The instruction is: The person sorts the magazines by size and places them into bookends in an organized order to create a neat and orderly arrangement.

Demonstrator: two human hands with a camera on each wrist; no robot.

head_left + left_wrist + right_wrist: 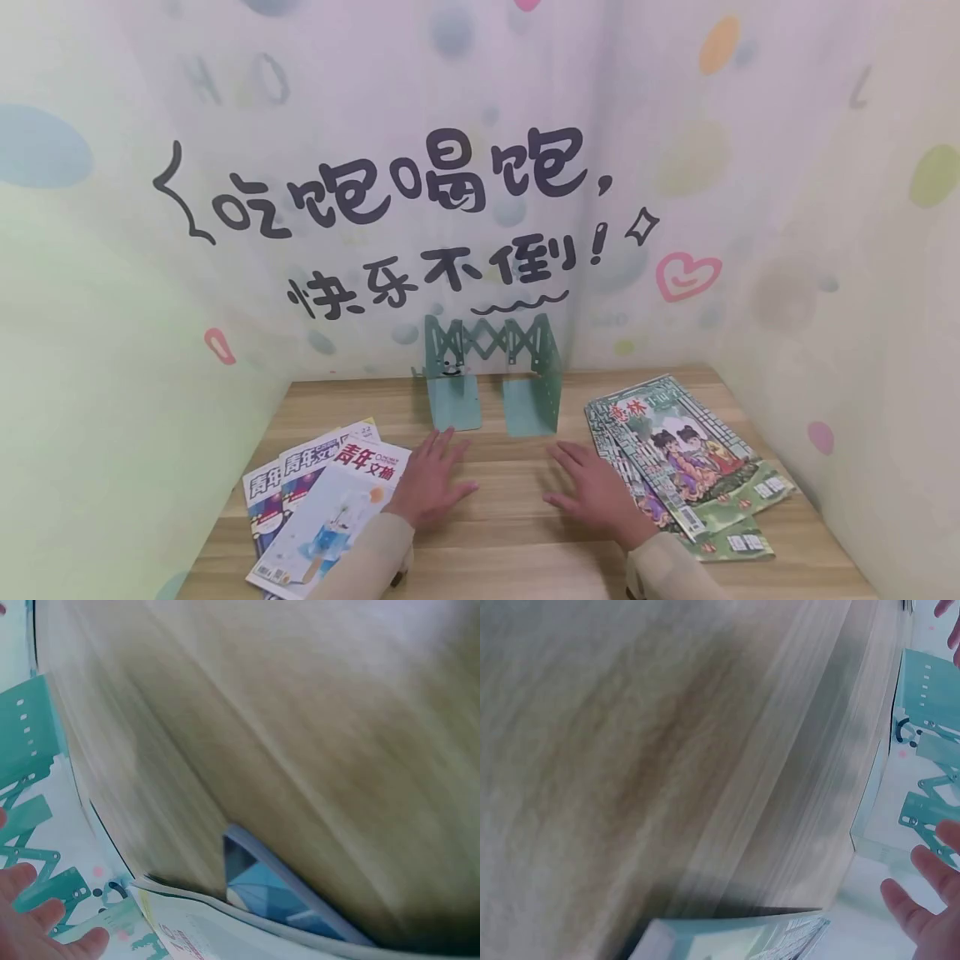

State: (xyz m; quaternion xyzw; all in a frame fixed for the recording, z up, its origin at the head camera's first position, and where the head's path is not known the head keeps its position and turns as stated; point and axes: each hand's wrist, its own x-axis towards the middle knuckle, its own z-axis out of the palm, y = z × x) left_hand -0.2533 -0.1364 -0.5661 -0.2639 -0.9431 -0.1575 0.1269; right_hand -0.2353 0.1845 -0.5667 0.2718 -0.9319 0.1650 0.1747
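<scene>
My left hand point(429, 483) hovers over or rests at the right edge of the left magazines point(330, 517), fingers spread and holding nothing. Opposite it, my right hand point(596, 492) has its fingers extended beside the right magazines point(693, 458), also holding nothing. Whether either hand touches the table or a magazine I cannot tell. Between and beyond the hands stands a green folding bookend point(487, 340) with two upright plates and a crisscross lattice. Fingers of the left hand point(37, 919) show at the lower left of the left wrist view; the right hand point(934, 900) appears at the right wrist view's edge.
A wooden table point(517, 533) carries everything. Behind it hangs a pale curtain point(480, 100) with dark Chinese lettering and coloured spots, and pale walls close in both sides. Several magazines lie fanned on the left, and overlapping ones lie on the right.
</scene>
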